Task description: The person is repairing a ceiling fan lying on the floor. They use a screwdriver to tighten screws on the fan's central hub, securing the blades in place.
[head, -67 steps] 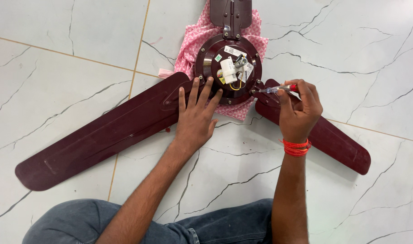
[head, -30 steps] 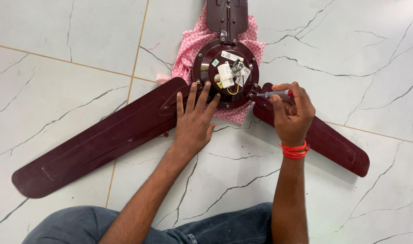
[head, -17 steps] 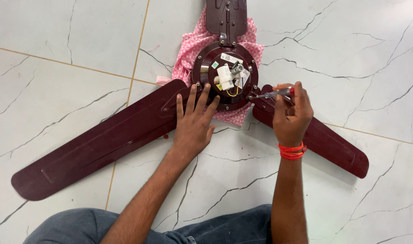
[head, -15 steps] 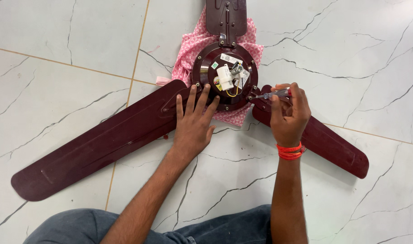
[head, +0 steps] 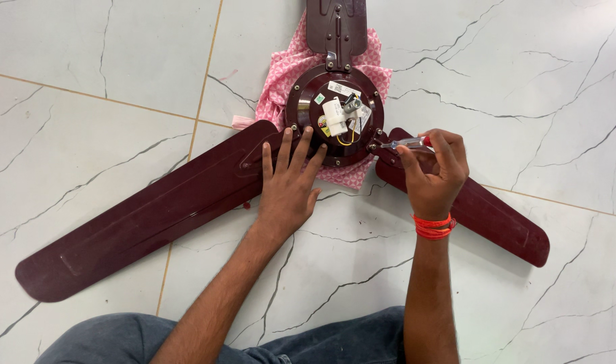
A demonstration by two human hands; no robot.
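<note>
The maroon ceiling fan (head: 335, 114) lies on the marble floor (head: 85, 61), its motor hub on a pink cloth (head: 281, 74). The right hand (head: 434, 176) pinches a small screwdriver (head: 403, 143), tip apparently at a blade-bracket screw. The left hand (head: 289, 189) presses flat, fingers spread, across hub and blade (head: 146, 216). A slipping tip could strip the screw or gouge the paint if the hub turns on the cloth.
</note>
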